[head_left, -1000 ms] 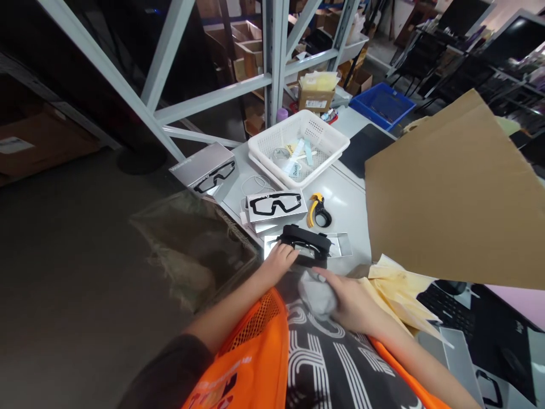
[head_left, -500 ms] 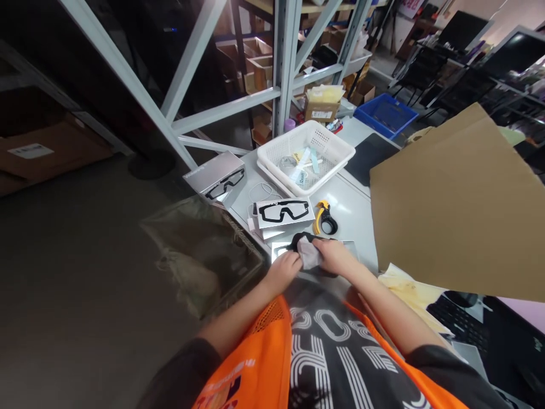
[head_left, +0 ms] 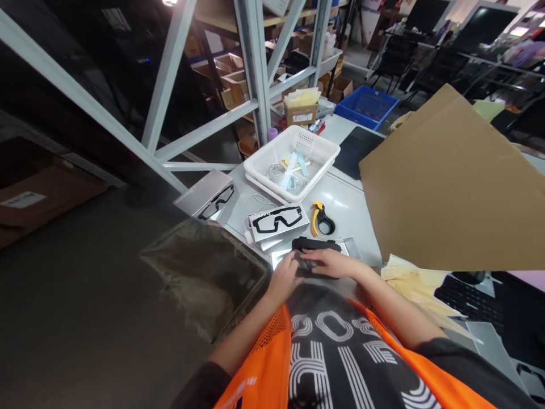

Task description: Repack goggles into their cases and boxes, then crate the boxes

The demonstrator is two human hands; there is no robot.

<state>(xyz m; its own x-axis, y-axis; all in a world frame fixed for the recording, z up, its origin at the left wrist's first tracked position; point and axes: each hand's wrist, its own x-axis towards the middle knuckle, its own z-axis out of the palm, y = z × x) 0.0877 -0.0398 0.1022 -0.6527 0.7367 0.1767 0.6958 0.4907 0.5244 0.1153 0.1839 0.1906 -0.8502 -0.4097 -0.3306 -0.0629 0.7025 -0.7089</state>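
Observation:
A black glasses case (head_left: 314,244) lies open at the near edge of the table, its lid raised at the back. My left hand (head_left: 286,274) grips the left end of the case. My right hand (head_left: 330,262) reaches over it from the right, fingers stretched out into the case; what lies under them is mostly hidden. Beneath the case is a silvery box or tray (head_left: 349,247), partly covered. Just behind stands a white box printed with black glasses (head_left: 277,222). A yellow and black tape dispenser (head_left: 322,220) sits beyond my right hand.
Stacked white baskets (head_left: 293,162) hold strips and small packets. Another glasses box (head_left: 208,199) stands at the table's left edge, above a lined bin (head_left: 204,272). A large cardboard flap (head_left: 447,193) rises on the right. Metal shelf posts (head_left: 255,74) stand behind.
The pale grey folded cloth or pouch between my hands is out of sight. My hands have lowered onto the case, and the right fingers have spread over it. The view has shifted.

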